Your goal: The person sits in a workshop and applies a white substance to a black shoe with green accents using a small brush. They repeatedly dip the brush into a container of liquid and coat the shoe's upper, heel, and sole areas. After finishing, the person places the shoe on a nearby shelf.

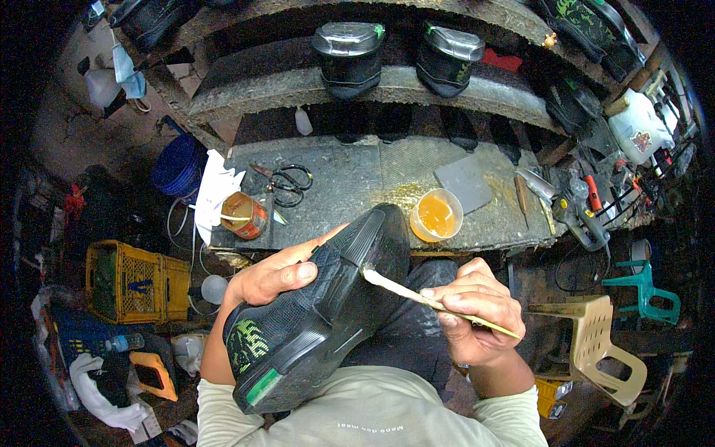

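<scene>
A black shoe (322, 328) with a ribbed sole edge and green marks lies tilted on its side above my lap. My left hand (277, 274) is closed round its upper, thumb on the dark mesh and the other fingers mostly hidden behind. Pinched in my right hand (480, 309) is a thin brush (398, 288) with a pale, crusted head and a yellowish handle end. The brush tip touches the shoe's side near the sole edge. Just beyond stands a clear plastic cup (459, 214) of amber liquid on the workbench (335, 212).
An open can (257, 223) with a stick in it stands on the bench's left, near black-handled scissors (289, 185). A grey square sheet (465, 182) lies behind the cup. Shoes (348, 63) line the shelf. A yellow crate (138, 279) and a beige chair (596, 343) flank me.
</scene>
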`<state>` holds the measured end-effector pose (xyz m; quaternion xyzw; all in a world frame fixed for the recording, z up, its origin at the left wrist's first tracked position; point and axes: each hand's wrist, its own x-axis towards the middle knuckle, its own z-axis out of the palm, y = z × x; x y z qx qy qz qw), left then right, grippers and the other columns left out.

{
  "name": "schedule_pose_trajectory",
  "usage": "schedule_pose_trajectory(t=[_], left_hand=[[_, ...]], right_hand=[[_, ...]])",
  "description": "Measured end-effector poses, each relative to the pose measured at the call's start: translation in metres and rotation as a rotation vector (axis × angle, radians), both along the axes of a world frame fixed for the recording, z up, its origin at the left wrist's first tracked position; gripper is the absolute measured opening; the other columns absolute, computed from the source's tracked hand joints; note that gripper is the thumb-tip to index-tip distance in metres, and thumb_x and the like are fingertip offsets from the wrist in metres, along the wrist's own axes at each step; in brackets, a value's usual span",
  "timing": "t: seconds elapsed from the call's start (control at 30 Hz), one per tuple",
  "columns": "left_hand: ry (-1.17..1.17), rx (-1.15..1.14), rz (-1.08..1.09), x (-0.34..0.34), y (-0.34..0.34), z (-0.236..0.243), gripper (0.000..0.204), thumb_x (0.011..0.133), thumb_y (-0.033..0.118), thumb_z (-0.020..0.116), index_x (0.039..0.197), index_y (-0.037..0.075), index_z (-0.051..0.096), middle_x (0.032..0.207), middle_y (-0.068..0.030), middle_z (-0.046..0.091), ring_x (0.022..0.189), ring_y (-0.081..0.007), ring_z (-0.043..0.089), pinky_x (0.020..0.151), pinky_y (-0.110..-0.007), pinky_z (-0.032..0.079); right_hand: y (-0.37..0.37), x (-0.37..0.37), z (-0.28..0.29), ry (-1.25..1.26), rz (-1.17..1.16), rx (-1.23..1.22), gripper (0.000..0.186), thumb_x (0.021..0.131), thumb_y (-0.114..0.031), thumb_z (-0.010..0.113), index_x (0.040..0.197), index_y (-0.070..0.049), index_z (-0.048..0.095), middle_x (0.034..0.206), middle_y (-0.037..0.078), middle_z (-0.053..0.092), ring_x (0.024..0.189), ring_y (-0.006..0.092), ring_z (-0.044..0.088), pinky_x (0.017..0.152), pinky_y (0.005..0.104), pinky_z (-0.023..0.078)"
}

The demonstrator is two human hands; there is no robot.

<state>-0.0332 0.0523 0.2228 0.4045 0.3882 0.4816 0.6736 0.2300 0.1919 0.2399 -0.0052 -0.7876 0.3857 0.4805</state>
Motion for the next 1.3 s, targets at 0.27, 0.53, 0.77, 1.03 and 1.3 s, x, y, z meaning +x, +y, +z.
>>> schedule_pose_trajectory(t=[0.27,0.53,0.77,1.03,1.3], left_hand=[[-0.020,-0.039,0.028,0.002,-0.004,0.004,0.103,0.094,0.058,0.059,0.162,-0.005,0.014,0.164,-0.0172,0.031,0.149,-0.0235,0.033,0.123,-0.035,0.023],[-0.012,-0.085,0.147,0.001,-0.010,-0.015,0.081,0.100,0.048,0.054,0.158,-0.003,0.030,0.154,-0.0182,0.048,0.138,-0.0264,0.050,0.117,-0.038,0.035],[-0.365,-0.206,0.369,0.021,-0.018,-0.010,0.065,0.102,0.045,0.053,0.147,-0.001,0.048,0.135,-0.0195,0.064,0.118,-0.0301,0.067,0.104,-0.042,0.052],[-0.586,-0.279,0.518,0.037,-0.013,-0.019,0.047,0.107,0.037,0.047,0.135,0.002,0.060,0.125,-0.0151,0.069,0.110,-0.0271,0.069,0.100,-0.041,0.054],[-0.540,-0.322,0.495,0.041,-0.011,-0.013,0.057,0.106,0.043,0.046,0.141,-0.001,0.054,0.129,-0.0208,0.067,0.115,-0.0310,0.069,0.104,-0.044,0.053]], right_hand=[[0.003,0.002,-0.005,0.088,0.029,-0.186,0.018,0.087,-0.004,0.077,0.104,-0.003,0.072,0.093,0.014,0.078,0.074,0.0219,0.072,0.067,0.0353,0.049],[0.003,-0.006,-0.007,-0.063,0.021,-0.146,0.018,0.082,0.000,0.080,0.099,-0.002,0.076,0.091,0.010,0.078,0.076,0.0213,0.072,0.069,0.0349,0.049],[0.017,-0.008,-0.007,-0.097,-0.300,-0.406,0.012,0.088,-0.005,0.076,0.099,-0.004,0.077,0.088,0.010,0.076,0.076,0.0249,0.067,0.071,0.0345,0.052],[0.010,-0.010,-0.014,-0.097,-0.122,-0.325,0.017,0.086,-0.002,0.079,0.103,-0.003,0.077,0.094,0.010,0.077,0.079,0.0225,0.068,0.075,0.0341,0.054],[0.008,-0.026,-0.017,-0.156,-0.036,-0.140,0.020,0.083,0.002,0.078,0.102,-0.004,0.077,0.093,0.009,0.077,0.078,0.0222,0.068,0.073,0.0338,0.050]])
